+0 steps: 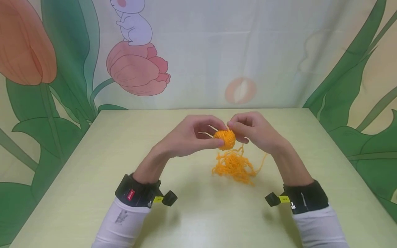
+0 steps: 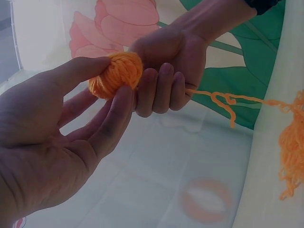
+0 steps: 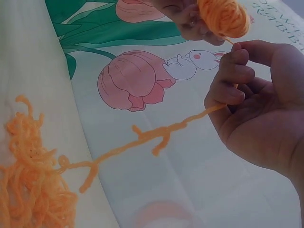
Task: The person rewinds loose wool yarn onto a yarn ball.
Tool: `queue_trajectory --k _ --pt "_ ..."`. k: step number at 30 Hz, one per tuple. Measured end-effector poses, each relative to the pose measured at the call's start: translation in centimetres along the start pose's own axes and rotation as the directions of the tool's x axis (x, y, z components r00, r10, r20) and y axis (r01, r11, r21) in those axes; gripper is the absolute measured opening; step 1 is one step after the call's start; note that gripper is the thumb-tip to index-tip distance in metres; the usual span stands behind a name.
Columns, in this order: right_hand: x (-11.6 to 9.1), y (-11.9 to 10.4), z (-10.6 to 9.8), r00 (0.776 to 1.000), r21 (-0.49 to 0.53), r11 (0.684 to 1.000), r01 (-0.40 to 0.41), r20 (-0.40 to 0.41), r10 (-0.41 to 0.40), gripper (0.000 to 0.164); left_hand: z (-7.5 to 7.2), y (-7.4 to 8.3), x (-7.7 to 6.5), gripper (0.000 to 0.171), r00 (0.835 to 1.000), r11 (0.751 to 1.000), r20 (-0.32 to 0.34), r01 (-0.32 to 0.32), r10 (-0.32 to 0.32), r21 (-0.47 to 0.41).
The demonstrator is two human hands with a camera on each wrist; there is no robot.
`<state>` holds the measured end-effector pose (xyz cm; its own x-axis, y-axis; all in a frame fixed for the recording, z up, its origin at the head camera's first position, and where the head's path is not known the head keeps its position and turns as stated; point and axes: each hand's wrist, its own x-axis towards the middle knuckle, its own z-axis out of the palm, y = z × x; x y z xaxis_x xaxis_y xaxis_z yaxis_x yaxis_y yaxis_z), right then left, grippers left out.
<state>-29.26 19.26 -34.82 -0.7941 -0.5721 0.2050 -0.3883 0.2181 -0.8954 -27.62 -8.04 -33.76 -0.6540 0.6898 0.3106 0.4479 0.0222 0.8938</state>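
One orange yarn ball (image 1: 226, 140) sits above the bench (image 1: 93, 179), held in the left grip (image 1: 187, 139); the right grip (image 1: 258, 132) pinches its strand (image 3: 154, 135), which runs to a tangled heap (image 1: 233, 164) below.

On my feed I've got a small, wound orange yarn ball (image 1: 226, 139) pinched in the left hand (image 1: 187, 137) above the bench (image 1: 201, 213). A fuzzy, straggly strand (image 3: 152, 134) runs from the right hand (image 1: 258, 132) down to a loose, messy orange tangle (image 1: 233, 164) lying there.
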Motion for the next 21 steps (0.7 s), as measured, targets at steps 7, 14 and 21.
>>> queue_trajectory --k 7,14,21 --pt "-0.2 -0.3 0.0 0.996 0.011 0.999 0.052 -0.076 -0.051 0.029 0.0 -0.4 0.1 0.024 1.0 0.991 0.01 0.028 -0.03 0.133" --pt "-0.6 -1.4 0.4 0.988 0.004 0.996 0.086 -0.129 -0.084 0.022 -0.2 -0.5 0.0 0.024 0.997 0.968 -0.079 0.025 -0.006 0.251" --pt "-0.9 -2.6 1.7 0.979 -0.064 0.986 0.154 -0.123 -0.161 0.017 -0.2 -0.7 0.2 0.023 0.978 0.975 -0.206 0.02 0.027 0.221"
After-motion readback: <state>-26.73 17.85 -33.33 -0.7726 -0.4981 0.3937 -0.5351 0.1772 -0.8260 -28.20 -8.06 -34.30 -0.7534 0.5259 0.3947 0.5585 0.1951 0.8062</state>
